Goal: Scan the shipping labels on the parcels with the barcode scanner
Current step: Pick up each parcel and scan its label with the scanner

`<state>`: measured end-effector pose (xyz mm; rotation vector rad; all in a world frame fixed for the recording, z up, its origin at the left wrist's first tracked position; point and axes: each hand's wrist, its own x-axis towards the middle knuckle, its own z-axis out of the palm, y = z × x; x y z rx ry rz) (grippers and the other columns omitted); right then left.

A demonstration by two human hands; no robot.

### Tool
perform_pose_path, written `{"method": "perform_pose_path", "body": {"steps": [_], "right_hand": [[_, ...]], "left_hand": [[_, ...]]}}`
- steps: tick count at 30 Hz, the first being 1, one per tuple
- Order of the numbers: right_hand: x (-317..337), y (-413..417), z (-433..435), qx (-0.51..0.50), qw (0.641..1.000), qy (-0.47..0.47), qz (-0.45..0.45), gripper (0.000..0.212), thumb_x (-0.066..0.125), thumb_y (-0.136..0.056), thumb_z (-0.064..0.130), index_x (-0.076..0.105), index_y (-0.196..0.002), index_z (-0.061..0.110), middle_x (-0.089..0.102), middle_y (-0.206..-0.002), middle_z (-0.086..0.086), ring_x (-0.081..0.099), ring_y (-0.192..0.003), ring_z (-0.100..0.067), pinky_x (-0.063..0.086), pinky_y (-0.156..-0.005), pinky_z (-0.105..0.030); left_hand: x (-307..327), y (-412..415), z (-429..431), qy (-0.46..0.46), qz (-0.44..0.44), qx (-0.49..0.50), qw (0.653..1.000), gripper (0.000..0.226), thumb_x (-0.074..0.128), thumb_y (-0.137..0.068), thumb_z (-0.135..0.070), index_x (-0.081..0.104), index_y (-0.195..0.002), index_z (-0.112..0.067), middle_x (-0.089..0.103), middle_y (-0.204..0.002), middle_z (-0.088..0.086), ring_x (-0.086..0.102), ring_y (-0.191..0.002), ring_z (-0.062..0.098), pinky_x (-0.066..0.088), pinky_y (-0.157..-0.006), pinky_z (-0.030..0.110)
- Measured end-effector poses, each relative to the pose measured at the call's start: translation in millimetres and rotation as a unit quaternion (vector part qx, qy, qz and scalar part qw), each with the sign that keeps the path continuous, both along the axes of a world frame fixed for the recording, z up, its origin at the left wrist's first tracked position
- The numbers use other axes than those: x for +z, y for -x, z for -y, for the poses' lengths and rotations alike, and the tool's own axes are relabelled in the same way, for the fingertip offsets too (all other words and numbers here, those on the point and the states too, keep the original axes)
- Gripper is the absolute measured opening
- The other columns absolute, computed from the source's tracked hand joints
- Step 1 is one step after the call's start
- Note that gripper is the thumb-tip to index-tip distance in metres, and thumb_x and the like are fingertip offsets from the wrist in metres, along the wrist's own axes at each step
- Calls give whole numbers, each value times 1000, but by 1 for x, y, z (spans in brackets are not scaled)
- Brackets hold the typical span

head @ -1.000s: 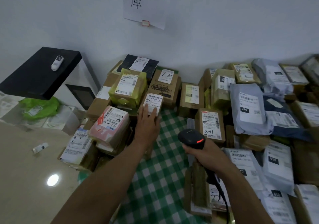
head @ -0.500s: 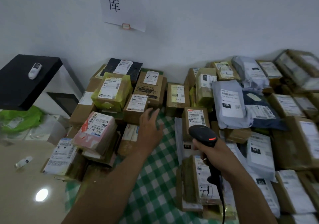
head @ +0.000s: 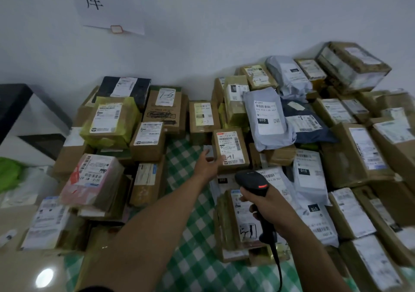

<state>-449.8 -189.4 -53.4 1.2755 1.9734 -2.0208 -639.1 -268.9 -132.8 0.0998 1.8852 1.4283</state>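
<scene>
I'm holding the scanner (head: 252,180) in my right hand (head: 271,208). The fingers are wrapping tight round its grip, and its head is sticking up and forward out of the fist with a red light glowing on top. Its cable (head: 279,267) is trailing back toward me under the wrist. Its nose is pointing at the box (head: 231,157) just ahead of that hand, whose white label (head: 229,145) is facing up at me with "2-41" handwritten at its near end. My left hand (head: 207,164) is reaching in from the left to that box's near left corner, thumb raised and fingers stretching out loosely. I can't tell whether they are touching the cardboard, but they are gripping nothing. I'm judging this to be the line-up for one scan rather than the scan itself, since I'm seeing no beam on the label. How many are done I can't say, as nothing is marking a read label from an unread one. What's left is looking like a lot: parcels (head: 146,139) are lying heaped to both sides of my hands and out beyond them to the wall. Most are showing their labels, but some are turned sideways or half buried and will probably be needing a turn or a lift first. Right of the box a grey mailer (head: 267,121) is leaning over other parcels, and between my forearms a green checked cloth (head: 190,224) is showing.
</scene>
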Motion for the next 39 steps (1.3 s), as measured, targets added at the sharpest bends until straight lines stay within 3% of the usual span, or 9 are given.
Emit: {"method": "perform_pose_path", "body": {"steps": [5,7,9,17,23,27,32,36,39], "right_hand": [[-12,0,-2,0,1000,13,2,22,74,-96,28,68,-116,22,76,-97,-11,61,-65,-15,51,-65,-30],[-15,0,0,-13,1000,16,-4,21,74,-96,27,68,-116,24,75,-97,-9,62,-64,-14,52,-64,-29],[-16,1,1,-20,1000,17,-4,21,75,-96,27,68,-115,26,73,-93,-6,62,-65,-15,52,-65,-30],[-16,-2,-5,-15,1000,13,-4,23,75,-96,29,67,-118,26,72,-98,-4,66,-67,-14,55,-70,-32],[0,-7,-1,4,999,-34,-32,27,75,-95,29,64,-120,26,72,-97,-1,68,-70,-11,57,-69,-30],[14,-4,13,-19,992,-101,-80,28,76,-92,37,61,-115,44,71,-99,15,68,-89,-8,63,-85,-42],[31,3,39,6,985,-135,-110,34,77,-88,49,63,-119,47,73,-106,22,70,-101,-6,60,-92,-49],[39,1,60,40,980,-130,-142,23,76,-92,38,64,-108,47,75,-99,27,70,-95,6,61,-89,-41],[43,-3,69,52,978,-135,-148,25,77,-92,35,63,-111,45,75,-96,28,69,-92,11,60,-82,-31]], "left_hand": [[-22,-4,19,-56,41,-55,996,126,92,-77,-25,2,-164,-43,28,-166,9,34,-150,27,42,-112,42],[-34,-7,23,-87,68,-81,991,136,94,-73,-14,-3,-161,-49,36,-163,6,47,-141,17,51,-106,36],[-41,-6,22,-107,80,-95,986,137,91,-73,-5,-5,-161,-50,47,-157,6,56,-126,6,57,-91,26],[-22,-6,22,-74,19,-40,996,129,91,-74,-8,4,-162,-43,57,-137,3,59,-115,8,52,-75,14],[14,-30,73,-59,-51,58,995,121,90,-78,-23,6,-160,-50,53,-143,-7,50,-125,10,42,-109,43],[35,-61,115,-70,-74,77,992,124,90,-78,-27,-1,-159,-55,47,-137,-24,49,-122,-2,41,-111,43],[47,-92,140,-103,-79,70,989,134,92,-74,-14,-5,-161,-47,36,-121,-38,49,-93,-36,54,-72,11],[49,-105,153,-127,-82,59,987,139,94,-70,-16,-7,-159,-51,41,-128,-30,58,-112,-13,56,-72,12],[52,-112,160,-150,-69,92,982,119,89,-75,-34,6,-155,-62,53,-136,-15,62,-115,-2,62,-89,34]]}}
